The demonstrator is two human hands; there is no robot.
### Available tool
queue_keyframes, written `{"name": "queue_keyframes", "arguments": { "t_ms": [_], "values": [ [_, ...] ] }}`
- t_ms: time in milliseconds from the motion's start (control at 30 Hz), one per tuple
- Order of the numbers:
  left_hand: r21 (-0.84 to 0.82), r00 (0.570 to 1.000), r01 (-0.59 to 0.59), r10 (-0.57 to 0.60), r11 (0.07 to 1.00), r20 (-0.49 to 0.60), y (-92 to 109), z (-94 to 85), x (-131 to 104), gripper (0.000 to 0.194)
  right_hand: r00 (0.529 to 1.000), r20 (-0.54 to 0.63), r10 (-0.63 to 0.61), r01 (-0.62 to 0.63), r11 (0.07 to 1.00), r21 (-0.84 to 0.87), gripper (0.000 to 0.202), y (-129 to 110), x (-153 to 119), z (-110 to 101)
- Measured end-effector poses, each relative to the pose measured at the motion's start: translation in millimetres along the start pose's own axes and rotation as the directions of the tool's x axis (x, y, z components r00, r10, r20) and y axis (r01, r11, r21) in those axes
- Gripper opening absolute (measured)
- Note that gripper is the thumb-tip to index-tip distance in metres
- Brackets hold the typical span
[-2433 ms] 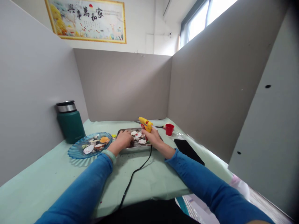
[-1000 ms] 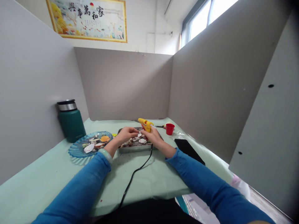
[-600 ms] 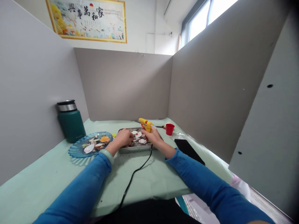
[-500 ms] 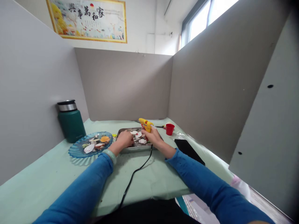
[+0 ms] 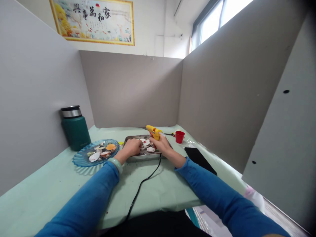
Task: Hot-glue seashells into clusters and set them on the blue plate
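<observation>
My right hand (image 5: 161,144) is wrapped round a yellow glue gun (image 5: 153,131), whose nozzle end points up and to the left above the metal tray (image 5: 144,158). From below this hand a black cord (image 5: 145,179) runs down over the table's front edge. My left hand (image 5: 132,147) is at the tray's left side, its fingers curled down; what they grip, if anything, is hidden. Between both hands, white shells (image 5: 150,149) and small dark bits lie in the tray.
On the left a blue glass plate (image 5: 79,160) bears several shells, beside a green flask (image 5: 75,130). To the right are a red cup (image 5: 179,137) and a black phone (image 5: 200,160). Grey panels (image 5: 133,92) enclose the table on three sides.
My left hand has shifted very slightly within the tray's left side. The right hand and the glue gun have barely moved.
</observation>
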State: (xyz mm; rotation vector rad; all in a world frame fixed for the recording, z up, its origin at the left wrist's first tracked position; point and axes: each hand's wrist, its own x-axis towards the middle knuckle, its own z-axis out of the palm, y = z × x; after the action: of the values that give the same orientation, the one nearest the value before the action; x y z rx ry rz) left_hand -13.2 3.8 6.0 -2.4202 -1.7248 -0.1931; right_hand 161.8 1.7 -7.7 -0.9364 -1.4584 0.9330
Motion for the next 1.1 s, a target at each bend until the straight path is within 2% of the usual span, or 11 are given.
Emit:
{"name": "queue_keyframes", "arguments": {
  "t_ms": [100,167,200,267,367,467,667,933,1000,1100],
  "values": [
    [-0.24,0.996,0.063,-0.075,0.969,-0.042,-11,-1.8,4,0.018,1.0,0.003,-0.003,0.003,1.0,-0.007,0.024,0,0,0],
    [-0.454,0.99,0.098,-0.135,0.886,-0.048,-17,-3.4,6,0.011,1.0,0.006,0.0,0.0,1.0,-0.01,0.023,1,0,-1],
    [-0.573,0.987,0.107,-0.154,0.812,-0.034,-19,-4.3,6,0.01,1.0,0.006,0.0,0.0,1.0,-0.011,0.023,1,0,-1],
    [-0.785,0.987,0.111,-0.159,0.61,0.016,-20,-6.4,4,0.016,1.0,0.006,-0.003,0.003,1.0,-0.013,0.024,1,0,-2],
    [-0.936,0.989,0.115,-0.122,0.331,0.079,-17,-9.9,0,0.031,1.0,0.017,-0.007,0.007,1.0,-0.017,0.026,1,-1,-2],
    [-0.969,0.99,0.126,-0.086,0.212,0.11,-10,-11.8,-2,0.037,0.998,0.06,-0.015,0.017,0.999,-0.03,0.027,-2,-3,-3],
    [-0.978,0.99,0.137,-0.041,0.156,0.132,4,-7.2,0,0.039,0.994,0.094,-0.062,0.068,0.996,-0.062,0.032,-7,-6,-2],
    [-0.982,0.987,0.157,-0.035,0.106,0.154,-3,-4.8,0,0.046,0.995,0.087,0.04,-0.043,0.999,0.032,0.025,-4,-3,-2],
    [-0.976,0.986,0.162,-0.058,0.146,0.155,-4,-3.9,0,0.043,0.996,0.067,0.06,-0.062,0.997,0.038,0.024,-2,-1,-2],
    [-0.95,0.987,0.151,-0.086,0.272,0.132,-3,-0.4,1,0.035,0.996,0.051,0.068,-0.07,0.997,0.036,0.022,1,1,-2]
  ]
}}
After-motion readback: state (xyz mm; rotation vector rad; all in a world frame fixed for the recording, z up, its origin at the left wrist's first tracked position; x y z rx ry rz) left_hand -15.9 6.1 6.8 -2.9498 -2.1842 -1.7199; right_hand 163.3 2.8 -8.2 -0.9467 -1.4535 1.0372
